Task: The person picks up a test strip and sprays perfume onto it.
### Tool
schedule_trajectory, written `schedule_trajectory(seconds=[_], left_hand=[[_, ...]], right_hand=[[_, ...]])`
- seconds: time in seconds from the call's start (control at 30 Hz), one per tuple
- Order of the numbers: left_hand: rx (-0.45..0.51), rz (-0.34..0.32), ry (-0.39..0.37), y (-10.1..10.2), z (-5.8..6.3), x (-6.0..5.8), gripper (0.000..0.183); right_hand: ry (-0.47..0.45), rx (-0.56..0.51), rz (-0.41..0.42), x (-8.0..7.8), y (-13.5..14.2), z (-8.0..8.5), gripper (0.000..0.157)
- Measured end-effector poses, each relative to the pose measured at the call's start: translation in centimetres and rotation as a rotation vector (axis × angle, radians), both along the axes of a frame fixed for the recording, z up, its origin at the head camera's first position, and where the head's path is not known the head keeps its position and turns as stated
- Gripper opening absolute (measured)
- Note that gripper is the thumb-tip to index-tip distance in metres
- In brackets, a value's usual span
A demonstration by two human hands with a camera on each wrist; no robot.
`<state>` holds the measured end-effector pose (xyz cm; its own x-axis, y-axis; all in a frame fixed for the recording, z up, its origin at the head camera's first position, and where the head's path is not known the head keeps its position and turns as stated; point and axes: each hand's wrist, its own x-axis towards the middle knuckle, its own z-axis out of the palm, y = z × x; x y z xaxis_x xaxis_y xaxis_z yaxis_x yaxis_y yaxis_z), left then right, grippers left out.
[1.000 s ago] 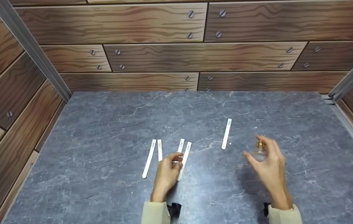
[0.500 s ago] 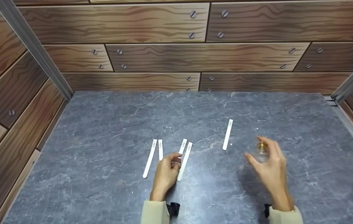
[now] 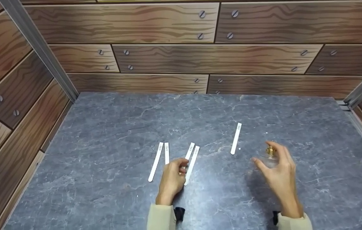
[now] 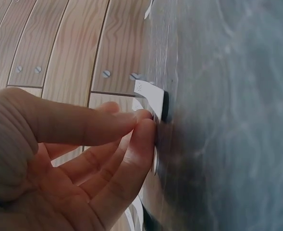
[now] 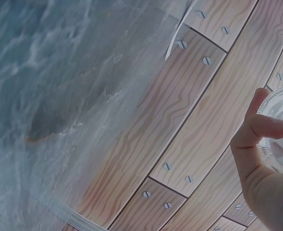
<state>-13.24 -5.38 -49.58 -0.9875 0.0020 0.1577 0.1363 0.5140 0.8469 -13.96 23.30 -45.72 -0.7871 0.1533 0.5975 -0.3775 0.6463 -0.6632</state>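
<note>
My right hand (image 3: 281, 171) holds a clear round glass spray bottle (image 5: 278, 100) with a gold nozzle (image 3: 270, 150), index finger at its top, above the right of the table. My left hand (image 3: 172, 180) bends over the middle pair of white paper test strips. Thumb and fingertips pinch one paper strip (image 3: 190, 150), partly hidden by the fingers. Right beside it lies another strip (image 3: 194, 159), its near end beside the hand. In the left wrist view, a labelled strip (image 4: 150, 94) shows just past the fingertips.
Two more strips lie left of the left hand: an outer strip (image 3: 156, 161) and an inner strip (image 3: 167, 153). Another single strip (image 3: 236, 138) lies between the hands, farther back. Wood-patterned panels (image 3: 168, 57) surround the grey marbled table (image 3: 130, 121).
The head view shifts slightly, moving the scene a little right. Both hands otherwise stay almost where they were, the bottle still in the right hand.
</note>
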Motion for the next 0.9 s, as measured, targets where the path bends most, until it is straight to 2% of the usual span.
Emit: schedule_trajectory(seconds=[0.23,0.43,0.67,0.9], left_hand=[[0.002,-0.001,-0.073,-0.2,0.1,0.1,0.048],[-0.066,0.013,-0.025,0.1,0.0,0.2,0.05],[-0.105,0.063,0.016,0.9,0.2,0.1,0.046],[-0.19,0.093,0.052,1.5,0.1,0.3,0.043]], right_hand=[[0.005,0.009,-0.006,-0.1,-0.2,-0.3,0.062],[0.008,0.021,-0.003,-0.2,-0.2,-0.3,0.062],[0.02,0.017,0.004,-0.4,-0.1,-0.2,0.062],[0.015,0.006,0.008,-0.3,-0.1,-0.5,0.063]])
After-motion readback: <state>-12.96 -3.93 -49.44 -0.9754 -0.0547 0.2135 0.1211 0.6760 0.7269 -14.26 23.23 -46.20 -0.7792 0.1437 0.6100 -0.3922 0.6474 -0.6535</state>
